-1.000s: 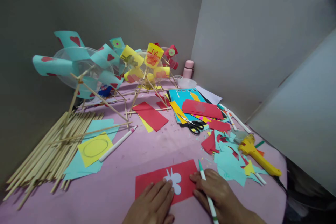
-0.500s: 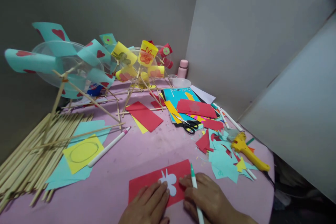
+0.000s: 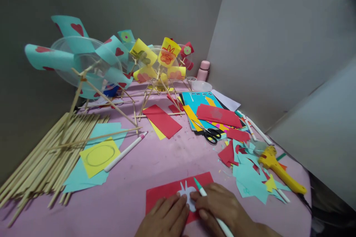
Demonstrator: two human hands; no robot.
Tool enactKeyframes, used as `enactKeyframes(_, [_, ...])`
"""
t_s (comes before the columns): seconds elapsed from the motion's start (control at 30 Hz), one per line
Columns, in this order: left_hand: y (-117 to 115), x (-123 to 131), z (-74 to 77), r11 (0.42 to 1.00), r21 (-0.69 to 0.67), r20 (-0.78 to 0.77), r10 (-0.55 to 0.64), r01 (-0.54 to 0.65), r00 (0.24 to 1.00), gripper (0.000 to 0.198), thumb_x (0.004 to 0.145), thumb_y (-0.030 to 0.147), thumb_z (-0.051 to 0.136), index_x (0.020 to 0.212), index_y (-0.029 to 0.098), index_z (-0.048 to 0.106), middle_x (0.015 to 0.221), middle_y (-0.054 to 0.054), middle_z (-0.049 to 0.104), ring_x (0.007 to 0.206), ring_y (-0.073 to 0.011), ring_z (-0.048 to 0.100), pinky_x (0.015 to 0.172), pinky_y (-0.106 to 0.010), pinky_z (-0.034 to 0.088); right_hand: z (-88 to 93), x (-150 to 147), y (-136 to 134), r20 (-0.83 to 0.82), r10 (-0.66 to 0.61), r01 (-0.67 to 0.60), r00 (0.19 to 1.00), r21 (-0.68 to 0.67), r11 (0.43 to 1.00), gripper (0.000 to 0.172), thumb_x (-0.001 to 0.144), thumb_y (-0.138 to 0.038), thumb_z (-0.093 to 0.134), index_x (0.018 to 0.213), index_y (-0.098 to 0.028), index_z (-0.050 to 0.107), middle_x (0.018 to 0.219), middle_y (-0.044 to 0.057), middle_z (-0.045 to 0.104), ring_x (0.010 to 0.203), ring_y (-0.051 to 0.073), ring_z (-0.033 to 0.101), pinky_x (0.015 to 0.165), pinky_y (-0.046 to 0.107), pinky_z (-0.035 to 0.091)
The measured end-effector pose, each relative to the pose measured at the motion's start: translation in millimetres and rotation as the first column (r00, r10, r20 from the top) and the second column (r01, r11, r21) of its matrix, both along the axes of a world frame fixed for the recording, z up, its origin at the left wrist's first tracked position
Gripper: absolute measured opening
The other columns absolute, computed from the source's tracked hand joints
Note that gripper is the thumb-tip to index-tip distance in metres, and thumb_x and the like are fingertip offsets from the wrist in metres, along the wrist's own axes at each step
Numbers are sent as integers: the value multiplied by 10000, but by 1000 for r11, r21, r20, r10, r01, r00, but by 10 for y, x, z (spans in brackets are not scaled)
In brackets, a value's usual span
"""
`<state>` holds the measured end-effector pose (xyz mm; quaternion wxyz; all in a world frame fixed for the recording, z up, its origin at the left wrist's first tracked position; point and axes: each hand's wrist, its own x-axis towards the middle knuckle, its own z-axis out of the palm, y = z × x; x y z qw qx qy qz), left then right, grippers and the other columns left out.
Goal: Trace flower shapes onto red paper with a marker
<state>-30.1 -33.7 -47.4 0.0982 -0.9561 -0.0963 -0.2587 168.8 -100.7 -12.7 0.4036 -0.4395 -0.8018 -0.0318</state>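
Note:
A white butterfly-shaped paper cutout (image 3: 189, 192) lies on a red paper rectangle (image 3: 158, 195) at the table's near edge. My left hand (image 3: 167, 217) rests flat, its fingertips over the cutout's left side and the red paper. In my right hand (image 3: 226, 207) is a white felt-tip marker (image 3: 203, 192) with a green tip end, slanting up and left. The fingertips of that hand touch the cutout's right side. The marker's tip is close above the upper right of the cutout; whether it touches the paper I cannot tell. Fingers cover parts of the cutout.
Wooden sticks (image 3: 36, 159) lie at left beside a yellow paper with a drawn oval (image 3: 100, 155) and a pink-ended marker (image 3: 126, 152). Paper windmills (image 3: 91, 63) stand behind. Black scissors (image 3: 211, 135), blue paper scraps (image 3: 249, 177) and a yellow glue gun (image 3: 283, 172) lie at right.
The view has shifted, so everything appears farther right. My right hand has moved in over the cutout's right side, and the marker's tip has come closer to the cutout.

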Motion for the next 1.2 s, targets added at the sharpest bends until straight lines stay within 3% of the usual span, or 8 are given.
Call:
enactKeyframes(0.13, [3, -12, -7, 999, -29, 3, -13, 13, 1000, 387, 1007, 421, 340, 1118, 184, 626, 1100, -11, 700, 950, -151, 642, 756, -236, 503, -177, 1, 85, 64, -24, 27, 998, -50, 998, 247, 981, -185, 380, 784, -200, 530, 613, 19, 660, 530, 151, 585, 534, 264, 429])
enactKeyframes(0.27, [-4, -18, -44, 994, -103, 37, -25, 29, 999, 378, 997, 416, 362, 1119, 159, 611, 1058, -72, 692, 920, -176, 642, 772, -258, 507, -327, 42, 72, 58, -17, 20, 998, -42, 999, 171, 951, -145, 439, 828, -204, 542, 748, 38, 709, 611, 162, 618, 581, 271, 453])
enactKeyframes(0.43, [53, -43, -47, 956, -287, 202, 2, 57, 979, 366, 1009, 345, 276, 1065, 195, 605, 1003, -61, 669, 853, -170, 642, 715, -265, 509, -326, 60, 52, 48, 2, 2, 999, -72, 997, 188, 983, -199, 409, 860, -202, 551, 768, 48, 711, 639, 168, 631, 601, 276, 471])
enactKeyframes(0.53, [97, -82, 61, 930, -366, 173, 41, 25, 984, 320, 991, 330, 318, 1020, 217, 616, 991, -39, 672, 842, -161, 637, 724, -261, 502, -321, 62, 53, 63, 0, 5, 998, -80, 997, 226, 999, -222, 387, 850, -193, 553, 744, 53, 704, 626, 167, 630, 589, 273, 469])
enactKeyframes(0.63, [81, -71, 157, 949, -312, 143, 93, -44, 985, 298, 992, 282, 340, 982, 207, 629, 953, -14, 693, 844, -163, 639, 777, -273, 489, -324, 59, 58, 65, -1, 5, 998, -67, 998, 214, 991, -197, 399, 842, -185, 552, 744, 56, 707, 617, 166, 627, 585, 270, 466])
enactKeyframes(0.7, [35, -24, 150, 970, -243, 90, 51, -28, 995, 276, 998, 247, 353, 999, 199, 625, 956, 5, 705, 876, -156, 642, 821, -271, 474, -322, 54, 62, 49, 2, 1, 999, -63, 998, 188, 977, -169, 416, 845, -185, 548, 742, 49, 708, 606, 164, 620, 582, 270, 462])
enactKeyframes(0.93, [-66, 80, -117, 987, -156, 29, 36, -31, 999, 164, 914, 283, 560, 1012, 160, 603, 931, 9, 706, 847, -164, 641, 780, -272, 483, -330, 49, 56, 41, 0, 3, 999, -86, 996, 151, 939, -131, 444, 848, -197, 545, 792, 46, 718, 634, 174, 622, 596, 281, 462])
enactKeyframes(1.2, [-6, 55, -92, 968, -250, 26, -29, 35, 999, 206, 892, 294, 601, 1044, 154, 597, 966, -11, 701, 886, -173, 638, 809, -281, 501, -214, 98, 45, -135, -2, -26, 991, -203, 979, 85, 938, -200, 495, 900, -194, 571, 759, 58, 704, 640, 179, 618, 598, 281, 484])
